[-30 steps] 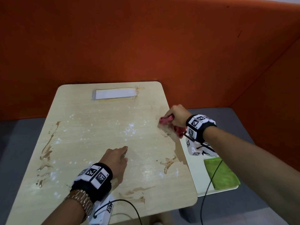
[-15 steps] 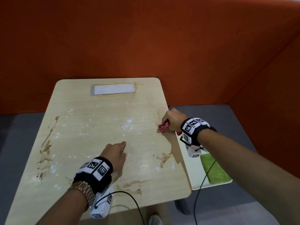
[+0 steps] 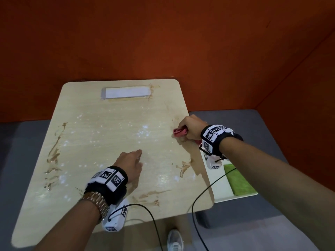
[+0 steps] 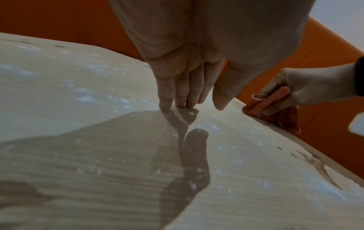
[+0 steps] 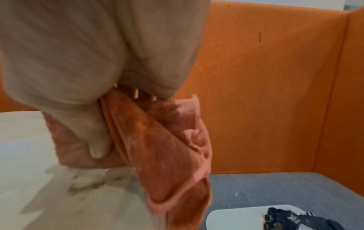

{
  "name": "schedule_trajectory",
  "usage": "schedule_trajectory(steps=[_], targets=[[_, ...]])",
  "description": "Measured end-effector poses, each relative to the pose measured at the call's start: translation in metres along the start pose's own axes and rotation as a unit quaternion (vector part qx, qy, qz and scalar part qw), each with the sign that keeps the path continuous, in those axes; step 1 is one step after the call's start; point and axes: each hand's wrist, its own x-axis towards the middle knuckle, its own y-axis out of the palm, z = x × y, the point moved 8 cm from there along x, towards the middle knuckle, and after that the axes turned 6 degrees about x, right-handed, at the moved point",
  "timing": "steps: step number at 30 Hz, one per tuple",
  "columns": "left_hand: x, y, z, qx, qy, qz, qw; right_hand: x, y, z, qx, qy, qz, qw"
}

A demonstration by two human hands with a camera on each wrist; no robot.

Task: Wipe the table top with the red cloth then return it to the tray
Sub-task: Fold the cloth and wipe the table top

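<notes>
Beside table (image 3: 112, 124), tray (image 5: 236, 216) holds something dark.

1. The desk (image 3: 108, 142) is pale wood-grain laminate, smooth with a slight sheen.
2. The red cloth (image 5: 157, 140) is fuzzy terry fabric.
3. The green cloth (image 3: 239, 182) looks like soft matt fabric.
4. The tray (image 3: 219, 187) looks like smooth white plastic.

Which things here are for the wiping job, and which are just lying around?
For the job:
- red cloth, gripped in the right hand
- table top with brown smears
- tray
- left hand, fingers resting on the table

Just lying about:
- green cloth on the tray
- white strip at the far edge
</notes>
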Motion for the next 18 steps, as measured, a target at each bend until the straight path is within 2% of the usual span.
schedule_trajectory(steps=[4, 7, 12, 16, 18], targets=[[0.001, 0.000, 0.001, 0.002, 0.001, -0.003, 1.000, -0.005, 0.010, 0.001, -0.027, -0.021, 0.045, 0.998], [0.003, -0.001, 0.004, 0.001, 0.000, -0.006, 1.000, -0.001, 0.001, -0.003, -0.032, -0.037, 0.043, 0.998], [0.003, 0.000, 0.004, -0.003, 0.005, -0.001, 1.000, -0.004, -0.023, -0.029, 0.060, 0.034, -0.066, 0.995], [0.002, -0.001, 0.004, -0.001, 0.013, -0.001, 1.000, -0.020, -0.027, -0.034, -0.034, 0.049, -0.177, 0.982], [0.003, -0.002, 0.005, 0.003, 0.018, -0.004, 1.000, -0.027, -0.023, -0.033, -0.034, 0.052, -0.204, 0.977]])
